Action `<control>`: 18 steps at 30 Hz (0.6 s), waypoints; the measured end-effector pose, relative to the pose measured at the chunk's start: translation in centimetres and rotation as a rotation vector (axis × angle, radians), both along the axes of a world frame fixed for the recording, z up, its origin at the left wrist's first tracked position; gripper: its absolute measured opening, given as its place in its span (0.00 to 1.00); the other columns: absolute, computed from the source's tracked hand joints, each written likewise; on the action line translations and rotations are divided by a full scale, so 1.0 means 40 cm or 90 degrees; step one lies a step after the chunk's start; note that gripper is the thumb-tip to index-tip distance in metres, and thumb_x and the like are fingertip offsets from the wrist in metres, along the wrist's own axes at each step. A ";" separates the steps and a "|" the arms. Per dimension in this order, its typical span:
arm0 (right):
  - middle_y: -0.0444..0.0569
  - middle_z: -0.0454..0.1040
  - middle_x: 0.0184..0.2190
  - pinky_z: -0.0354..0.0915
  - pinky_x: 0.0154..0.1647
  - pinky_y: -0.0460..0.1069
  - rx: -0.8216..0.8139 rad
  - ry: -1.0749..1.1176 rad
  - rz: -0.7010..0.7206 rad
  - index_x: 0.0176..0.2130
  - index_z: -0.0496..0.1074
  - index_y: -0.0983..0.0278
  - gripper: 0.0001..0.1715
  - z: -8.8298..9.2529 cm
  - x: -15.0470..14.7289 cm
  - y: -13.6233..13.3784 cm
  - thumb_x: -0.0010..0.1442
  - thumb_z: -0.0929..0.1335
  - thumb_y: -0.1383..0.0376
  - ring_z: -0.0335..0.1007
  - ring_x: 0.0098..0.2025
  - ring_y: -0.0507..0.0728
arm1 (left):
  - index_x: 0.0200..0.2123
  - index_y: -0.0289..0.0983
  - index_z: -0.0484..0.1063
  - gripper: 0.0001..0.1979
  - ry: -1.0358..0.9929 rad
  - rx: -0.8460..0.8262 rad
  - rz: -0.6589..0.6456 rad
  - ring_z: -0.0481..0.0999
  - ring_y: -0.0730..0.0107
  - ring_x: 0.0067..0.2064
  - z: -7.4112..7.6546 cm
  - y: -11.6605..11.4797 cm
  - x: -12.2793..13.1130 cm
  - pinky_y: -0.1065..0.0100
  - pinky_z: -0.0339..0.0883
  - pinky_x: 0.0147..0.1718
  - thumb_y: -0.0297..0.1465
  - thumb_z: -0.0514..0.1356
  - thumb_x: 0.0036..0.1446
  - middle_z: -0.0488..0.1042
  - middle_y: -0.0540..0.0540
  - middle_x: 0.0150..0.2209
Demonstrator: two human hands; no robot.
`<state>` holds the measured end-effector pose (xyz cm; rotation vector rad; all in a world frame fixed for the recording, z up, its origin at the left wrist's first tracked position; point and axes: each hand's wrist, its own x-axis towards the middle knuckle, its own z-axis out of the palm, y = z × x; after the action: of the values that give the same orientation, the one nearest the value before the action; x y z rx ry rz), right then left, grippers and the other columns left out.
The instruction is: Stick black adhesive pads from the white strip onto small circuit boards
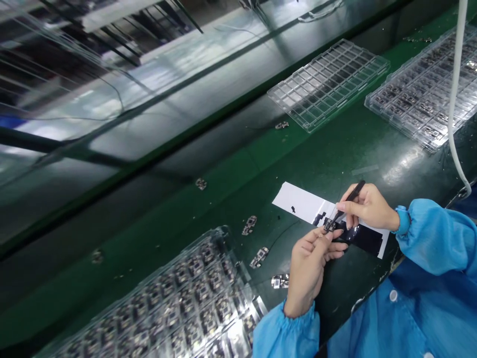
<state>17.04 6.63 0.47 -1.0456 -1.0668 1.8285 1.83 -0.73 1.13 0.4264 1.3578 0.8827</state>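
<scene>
My left hand (311, 266) pinches a small circuit part (329, 226) between thumb and fingertips, just above a white backing sheet (303, 203) carrying black sticker pieces. My right hand (367, 206) grips black tweezers (348, 204) like a pen, their tips touching the small part. Both wrists wear blue cuffed sleeves. The two hands meet over the sheet near the front edge of the green work surface (223, 209).
A clear tray filled with small parts (179, 303) lies at lower left. An empty clear tray (328, 84) and a filled one (421, 94) sit at upper right. Several loose parts (259, 257) lie left of my hands. A white cable (455, 99) hangs at right.
</scene>
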 end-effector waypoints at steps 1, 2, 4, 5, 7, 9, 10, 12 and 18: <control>0.40 0.69 0.10 0.60 0.09 0.41 0.001 -0.004 -0.005 0.26 0.66 0.67 0.19 -0.001 -0.003 -0.002 0.44 0.75 0.57 0.67 0.12 0.50 | 0.34 0.31 0.72 0.15 -0.001 0.000 0.002 0.78 0.70 0.26 -0.001 0.000 0.000 0.72 0.71 0.25 0.34 0.68 0.44 0.80 0.40 0.35; 0.40 0.69 0.10 0.61 0.10 0.41 0.001 -0.009 -0.011 0.26 0.66 0.67 0.19 0.000 -0.005 -0.003 0.43 0.75 0.57 0.67 0.12 0.50 | 0.34 0.31 0.72 0.15 -0.002 0.000 0.004 0.78 0.70 0.26 -0.002 0.000 0.001 0.72 0.71 0.25 0.34 0.67 0.45 0.80 0.40 0.36; 0.40 0.68 0.10 0.61 0.10 0.41 -0.003 -0.016 -0.021 0.26 0.66 0.67 0.20 0.001 -0.008 -0.005 0.43 0.75 0.57 0.66 0.11 0.50 | 0.34 0.31 0.72 0.15 -0.003 0.000 0.006 0.78 0.70 0.26 -0.002 -0.001 0.001 0.72 0.71 0.25 0.34 0.67 0.45 0.80 0.40 0.36; 0.40 0.68 0.10 0.61 0.10 0.41 -0.006 -0.018 -0.026 0.25 0.67 0.67 0.20 0.002 -0.010 -0.006 0.42 0.76 0.57 0.66 0.11 0.50 | 0.34 0.31 0.72 0.15 -0.002 0.000 0.006 0.78 0.70 0.25 -0.002 -0.001 0.001 0.72 0.71 0.25 0.34 0.67 0.45 0.80 0.40 0.36; 0.41 0.68 0.10 0.61 0.10 0.41 -0.010 -0.019 -0.031 0.25 0.67 0.67 0.20 0.004 -0.011 -0.006 0.42 0.76 0.57 0.66 0.11 0.50 | 0.34 0.31 0.71 0.15 -0.002 0.002 0.004 0.77 0.71 0.25 -0.001 -0.002 0.001 0.72 0.71 0.25 0.34 0.67 0.45 0.80 0.40 0.36; 0.41 0.68 0.10 0.61 0.10 0.41 -0.008 -0.020 -0.031 0.25 0.67 0.67 0.20 0.004 -0.012 -0.006 0.42 0.76 0.57 0.66 0.11 0.50 | 0.34 0.31 0.71 0.15 -0.001 0.004 0.002 0.77 0.71 0.25 0.001 -0.003 0.001 0.72 0.71 0.25 0.34 0.67 0.45 0.80 0.40 0.36; 0.41 0.68 0.10 0.61 0.10 0.41 -0.005 -0.021 -0.029 0.25 0.67 0.67 0.20 0.003 -0.012 -0.005 0.42 0.75 0.57 0.66 0.12 0.50 | 0.34 0.31 0.70 0.15 0.000 0.004 0.001 0.77 0.71 0.25 0.002 -0.003 0.001 0.72 0.70 0.24 0.34 0.67 0.45 0.80 0.40 0.35; 0.41 0.68 0.11 0.60 0.10 0.41 0.002 -0.025 -0.027 0.26 0.67 0.67 0.19 0.002 -0.012 -0.006 0.43 0.75 0.57 0.66 0.12 0.50 | 0.33 0.32 0.70 0.15 0.002 0.004 0.001 0.77 0.71 0.24 0.003 -0.003 0.002 0.72 0.70 0.24 0.34 0.67 0.45 0.80 0.40 0.35; 0.40 0.68 0.11 0.61 0.11 0.42 0.002 -0.008 -0.035 0.25 0.66 0.66 0.19 0.004 -0.013 -0.012 0.41 0.76 0.58 0.66 0.12 0.49 | 0.32 0.33 0.69 0.15 0.006 0.021 0.009 0.76 0.73 0.23 0.005 -0.002 0.005 0.73 0.70 0.23 0.34 0.68 0.44 0.80 0.42 0.33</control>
<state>16.50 6.16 0.64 -1.0752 -1.0377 1.7779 2.03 -0.81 1.31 0.4472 1.3584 0.9176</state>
